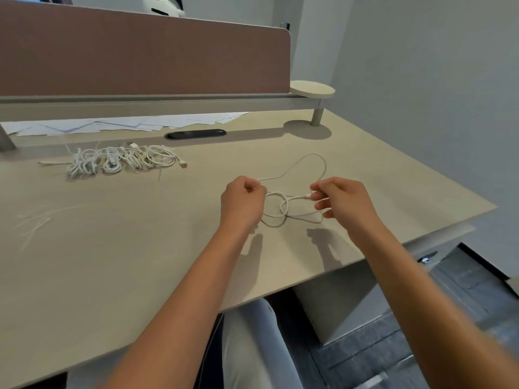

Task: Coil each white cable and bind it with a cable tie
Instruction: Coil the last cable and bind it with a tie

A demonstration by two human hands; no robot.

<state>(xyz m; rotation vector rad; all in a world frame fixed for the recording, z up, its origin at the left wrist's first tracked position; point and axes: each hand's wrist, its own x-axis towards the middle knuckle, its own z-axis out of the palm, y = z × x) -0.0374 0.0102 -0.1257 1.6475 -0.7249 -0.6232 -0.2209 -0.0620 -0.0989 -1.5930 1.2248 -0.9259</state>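
**Both hands pinch one white cable over the desk**

The left hand is curled into a loose fist, its fingertips closed on the white cable at the point where a strand leaves toward the far side. The right hand pinches the same cable between thumb and forefinger near its plug end; its other fingers are bent and spread below the pinch, close to the lower strands.

Between the two hands the cable forms a couple of small overlapping loops that droop toward the desk. Beyond the hands, one larger loop of the same cable arcs away over the desk and curves back toward the left hand.

Far off to the left of the grip and farther from the person lies a pile of cables, white and bundled, one plug with a reddish tip pointing toward the hands. Well to the left and nearer the person, thin pale cable ties lie scattered on the desk, faint against its surface. Behind the pile, sheets of paper spread along the foot of a brown partition, with a dark oval slot in the desk just before them.
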